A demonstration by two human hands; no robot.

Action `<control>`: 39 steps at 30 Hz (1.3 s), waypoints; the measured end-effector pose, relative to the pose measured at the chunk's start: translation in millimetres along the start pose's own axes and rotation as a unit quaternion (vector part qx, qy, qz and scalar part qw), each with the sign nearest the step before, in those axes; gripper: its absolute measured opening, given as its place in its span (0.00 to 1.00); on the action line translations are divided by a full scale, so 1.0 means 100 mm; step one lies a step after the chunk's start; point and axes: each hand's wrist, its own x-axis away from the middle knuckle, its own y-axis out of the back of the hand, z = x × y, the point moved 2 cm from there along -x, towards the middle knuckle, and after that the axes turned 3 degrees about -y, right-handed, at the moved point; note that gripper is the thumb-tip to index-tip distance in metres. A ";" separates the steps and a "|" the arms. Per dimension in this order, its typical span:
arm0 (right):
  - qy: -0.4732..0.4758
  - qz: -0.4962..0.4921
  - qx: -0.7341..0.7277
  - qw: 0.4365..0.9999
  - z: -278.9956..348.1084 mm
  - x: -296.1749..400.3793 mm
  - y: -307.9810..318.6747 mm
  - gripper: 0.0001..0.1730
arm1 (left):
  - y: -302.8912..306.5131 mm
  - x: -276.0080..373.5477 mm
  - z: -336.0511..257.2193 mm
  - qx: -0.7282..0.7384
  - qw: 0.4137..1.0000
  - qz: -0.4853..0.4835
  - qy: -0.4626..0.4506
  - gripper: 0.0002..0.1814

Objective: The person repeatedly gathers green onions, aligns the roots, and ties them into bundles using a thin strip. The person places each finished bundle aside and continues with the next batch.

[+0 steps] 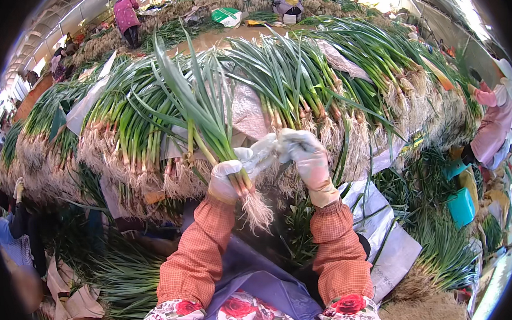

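My left hand [227,179], in a whitish glove, grips a small bunch of green leafy allium plants [220,140], leaves up and pale roots hanging below the fist. Right of it is my right hand [301,157], gloved too, its fingers bent at the fingertips of the left; whether they pinch something thin there cannot be told. Behind both hands, a long heap of the same plants [137,135] lies with its roots towards me.
Woven plastic sheets [249,108] lie among the heap. More plants [128,284] are piled low at the left, others [443,246] at the right near a turquoise plastic container [461,207]. A co-worker in pink [493,121] stands at the right; another person's gloved hand [19,187] is at the left.
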 end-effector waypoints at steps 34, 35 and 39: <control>-0.288 0.031 0.281 0.915 -0.25 0.02 0.30 0.15 | 0.08 -0.31 0.29 -0.228 0.952 -0.163 0.125 0.11; -0.242 0.026 0.210 0.947 -0.24 0.15 0.18 0.13 | 0.09 -0.31 0.29 -0.254 0.942 -0.161 0.151 0.11; -0.199 -0.020 -0.011 0.980 -0.26 0.34 0.19 0.11 | 0.10 -0.24 0.25 -0.289 0.927 -0.172 0.165 0.14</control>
